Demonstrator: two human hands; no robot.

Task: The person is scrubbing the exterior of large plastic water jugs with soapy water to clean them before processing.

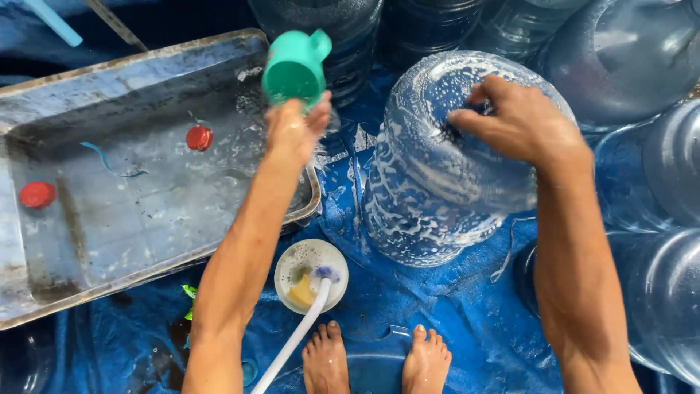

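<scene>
My left hand (pixel 293 130) grips the handle of a teal plastic dipper (pixel 294 68), raised over the right end of a metal tray (pixel 131 66). My right hand (pixel 519 120) presses a dark scrubbing pad against the soapy bottom of a big clear water jug (pixel 437 190) that lies tilted on the blue tarp. White suds streak the jug's ribbed side. The pad is mostly hidden under my fingers.
The tray holds shallow water and two red caps (pixel 198 137) (pixel 36 194). A small white bowl (pixel 295 263) with a yellow sponge and a white hose (pixel 292 343) sits by my bare feet (pixel 375 361). Several more clear jugs (pixel 656 190) crowd the back and right.
</scene>
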